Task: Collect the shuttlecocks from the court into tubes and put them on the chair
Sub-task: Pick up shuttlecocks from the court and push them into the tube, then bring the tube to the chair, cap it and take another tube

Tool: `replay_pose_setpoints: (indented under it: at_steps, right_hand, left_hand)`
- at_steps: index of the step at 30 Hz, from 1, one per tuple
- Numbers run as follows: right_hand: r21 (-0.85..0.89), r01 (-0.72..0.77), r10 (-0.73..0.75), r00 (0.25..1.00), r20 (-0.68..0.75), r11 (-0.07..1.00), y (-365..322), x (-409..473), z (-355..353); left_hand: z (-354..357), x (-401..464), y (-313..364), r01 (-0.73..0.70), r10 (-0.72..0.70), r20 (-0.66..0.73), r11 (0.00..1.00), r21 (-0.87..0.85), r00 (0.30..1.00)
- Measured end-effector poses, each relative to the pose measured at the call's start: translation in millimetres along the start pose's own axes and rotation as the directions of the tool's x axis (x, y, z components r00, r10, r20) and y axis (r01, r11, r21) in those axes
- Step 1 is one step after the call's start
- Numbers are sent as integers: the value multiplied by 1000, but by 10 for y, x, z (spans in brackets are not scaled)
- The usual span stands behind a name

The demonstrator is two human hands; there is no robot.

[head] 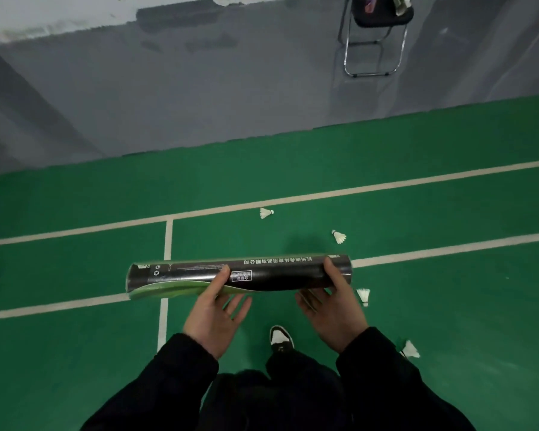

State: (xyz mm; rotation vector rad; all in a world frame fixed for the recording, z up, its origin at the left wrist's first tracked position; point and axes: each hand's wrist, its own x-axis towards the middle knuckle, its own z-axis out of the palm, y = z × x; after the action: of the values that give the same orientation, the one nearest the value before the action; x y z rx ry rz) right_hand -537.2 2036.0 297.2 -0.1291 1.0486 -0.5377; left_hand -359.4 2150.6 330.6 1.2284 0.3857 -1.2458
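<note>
I hold a black and green shuttlecock tube (181, 273) level in front of me, above the green court. My left hand (213, 312) grips it near the middle, thumb over the front. My right hand (333, 309) grips its right end, thumb on top. The other fingers of both hands lie fairly straight below the tube. Several white shuttlecocks lie on the court: one by the far line (266, 213), one further right (339, 236), one just beside my right hand (364, 295), one near my right sleeve (410, 349). The black chair (377, 17) stands far off at the top right.
The green court (75, 368) has white lines and ends at a grey floor (199, 88) that runs to the wall. The chair's seat holds some items. My shoe (281, 337) shows below the tube.
</note>
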Motion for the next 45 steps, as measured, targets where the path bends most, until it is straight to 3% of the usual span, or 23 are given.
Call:
replay_pose_setpoints:
  at_steps: [6,12,16,21,28,32,36,40,45]
  right_hand:
    - [-51,-23,25,999,41,998,-863,1265,1556]
    - [-66,-4,0,998,-66,998,-1818,2808,2845]
    - [-20,57,-59,990,-125,998,-2779,3489,3638]
    - [157,186,-160,973,-165,970,-3995,4220,4234]
    - [284,233,-172,959,-223,930,-5763,5774,4792]
    - [220,206,-167,969,-185,954,-7102,6472,5304]
    - [209,272,-238,956,-174,939,-8321,7008,5735]
    - [211,299,-254,943,-217,931,-9351,7740,5999]
    - [266,344,-271,922,-276,900,-10671,8662,6284]
  left_hand:
    - [798,1207,1557,-16,14,-30,997,-76,999]
    - [1604,2965,2902,51,-49,63,998,-21,997]
    - [2564,3803,3831,105,-117,172,991,80,978]
    - [4082,4709,4744,144,-197,220,961,235,955]
    - [6110,6428,5497,130,-215,230,933,336,949]
    - [7285,7141,5951,128,-224,257,930,343,940]
    - [8359,7778,6337,124,-211,308,952,281,928]
    - [9523,8609,6469,40,-169,396,948,315,903]
    - [11154,9807,6398,113,-268,432,929,352,861]
